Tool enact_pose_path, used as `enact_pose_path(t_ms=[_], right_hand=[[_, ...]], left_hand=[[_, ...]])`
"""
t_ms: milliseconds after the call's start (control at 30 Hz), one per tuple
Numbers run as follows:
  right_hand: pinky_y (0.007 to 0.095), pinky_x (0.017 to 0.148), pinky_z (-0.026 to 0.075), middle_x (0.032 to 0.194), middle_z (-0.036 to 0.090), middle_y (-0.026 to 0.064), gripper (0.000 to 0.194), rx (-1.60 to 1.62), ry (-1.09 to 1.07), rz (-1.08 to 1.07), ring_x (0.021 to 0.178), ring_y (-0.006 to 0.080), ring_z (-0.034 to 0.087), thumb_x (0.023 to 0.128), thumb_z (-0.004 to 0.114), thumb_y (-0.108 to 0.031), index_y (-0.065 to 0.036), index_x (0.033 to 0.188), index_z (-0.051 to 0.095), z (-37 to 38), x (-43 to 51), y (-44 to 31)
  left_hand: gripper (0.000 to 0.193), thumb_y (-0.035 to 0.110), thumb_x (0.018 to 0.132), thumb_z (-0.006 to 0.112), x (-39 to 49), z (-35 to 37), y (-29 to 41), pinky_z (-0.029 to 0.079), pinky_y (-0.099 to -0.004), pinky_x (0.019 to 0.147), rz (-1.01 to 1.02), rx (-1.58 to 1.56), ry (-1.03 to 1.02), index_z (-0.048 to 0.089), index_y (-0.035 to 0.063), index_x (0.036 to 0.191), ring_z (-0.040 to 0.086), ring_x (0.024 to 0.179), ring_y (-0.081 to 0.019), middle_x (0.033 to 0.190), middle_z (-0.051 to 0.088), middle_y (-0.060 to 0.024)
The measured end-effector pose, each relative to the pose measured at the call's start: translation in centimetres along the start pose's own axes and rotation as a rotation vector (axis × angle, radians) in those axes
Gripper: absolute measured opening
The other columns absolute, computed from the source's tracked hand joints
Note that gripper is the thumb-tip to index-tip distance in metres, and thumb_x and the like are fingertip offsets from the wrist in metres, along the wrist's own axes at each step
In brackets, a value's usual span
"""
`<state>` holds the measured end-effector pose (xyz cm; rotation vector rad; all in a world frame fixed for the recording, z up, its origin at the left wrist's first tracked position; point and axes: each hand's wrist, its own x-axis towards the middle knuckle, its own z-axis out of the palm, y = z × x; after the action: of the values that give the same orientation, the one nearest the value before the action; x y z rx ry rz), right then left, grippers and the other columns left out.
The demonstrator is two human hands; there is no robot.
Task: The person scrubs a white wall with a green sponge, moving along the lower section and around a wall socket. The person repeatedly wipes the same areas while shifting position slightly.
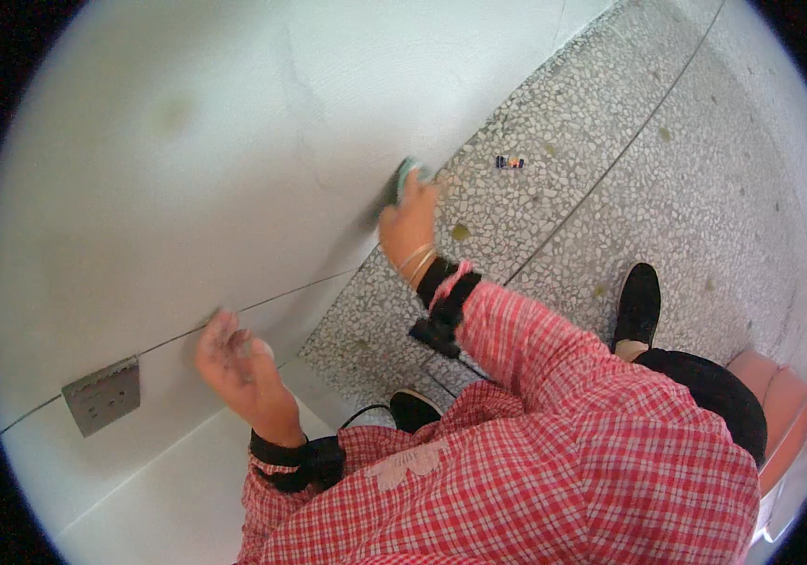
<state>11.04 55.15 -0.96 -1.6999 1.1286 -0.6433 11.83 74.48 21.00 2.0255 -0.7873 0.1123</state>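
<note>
Low on the white wall point(248, 176), close to where it meets the floor, my right hand point(410, 222) grips a green pad point(412, 171). The pad is blurred and mostly covered by the fingers; it seems to rest against the wall. My left hand point(255, 385) is raised beside the wall with loosely curled fingers apart and nothing visible in it. Whether its fingertips touch the wall cannot be told. To the left of that hand is a grey socket plate point(103, 397), set along a thin dark line on the wall.
Speckled terrazzo floor point(559, 205) stretches to the right, crossed by dark joint lines. A small wrapper-like item point(509, 162) lies on it. Black shoes point(638, 304) stand on the floor. A pinkish object point(788, 431), perhaps a stool or bin, is behind me at the right edge.
</note>
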Motion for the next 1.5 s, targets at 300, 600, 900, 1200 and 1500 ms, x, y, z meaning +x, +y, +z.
enact_pose_path(t_ms=[300,600,900,1200,1500], right_hand=[[0.0468,0.090,0.040,0.112,0.045,0.0311,0.052,-0.386,-0.316,-0.125,0.101,0.0448,0.047,0.075,0.053,-0.001,0.014,0.123,0.039,-3.1,1.8,-1.5],[0.0445,0.094,0.041,0.107,0.048,0.0294,0.048,-0.130,-0.217,0.003,0.096,0.0417,0.049,0.077,0.059,-0.012,0.013,0.115,0.044,-4.4,3.4,-2.1],[0.0431,0.093,0.040,0.109,0.046,0.0299,0.050,-0.404,-0.371,-0.107,0.102,0.0409,0.045,0.076,0.055,-0.007,0.019,0.115,0.041,-4.5,4.5,-1.9],[0.0417,0.088,0.038,0.106,0.047,0.0296,0.042,-0.289,-0.102,-0.145,0.097,0.0385,0.045,0.075,0.053,-0.009,0.020,0.105,0.047,-3.5,3.8,-2.1],[0.0437,0.077,0.040,0.088,0.065,0.0112,0.024,-0.793,-0.359,-0.347,0.091,0.0325,0.054,0.081,0.058,-0.029,-0.012,0.084,0.075,-3.3,2.3,-3.0]], left_hand=[[0.042,-0.001,0.084,0.051,-0.3,0.7,0.2,0.041,-0.0338,0.090,0.028,0.028,-0.003,0.042,0.0011,0.125,0.049,0.110,-0.0209,0.128,0.049,-0.0126],[0.042,-0.002,0.084,0.049,-0.2,1.9,0.0,0.041,-0.0341,0.091,-0.028,0.039,-0.051,0.041,0.0010,0.125,0.050,0.110,-0.0213,0.127,0.049,-0.0130],[0.044,-0.001,0.083,0.050,-0.2,1.8,-0.6,0.041,-0.0342,0.091,-0.047,0.014,-0.055,0.042,0.0008,0.125,0.049,0.111,-0.0212,0.126,0.049,-0.0117],[0.041,-0.003,0.084,0.050,-0.4,2.1,-0.7,0.040,-0.0335,0.092,-0.115,-0.021,-0.077,0.043,0.0022,0.124,0.048,0.112,-0.0204,0.126,0.048,-0.0112],[0.040,-0.001,0.085,0.052,-0.6,1.8,-0.2,0.040,-0.0333,0.091,-0.133,0.040,-0.129,0.043,0.0013,0.124,0.048,0.111,-0.0208,0.124,0.047,-0.0113]])
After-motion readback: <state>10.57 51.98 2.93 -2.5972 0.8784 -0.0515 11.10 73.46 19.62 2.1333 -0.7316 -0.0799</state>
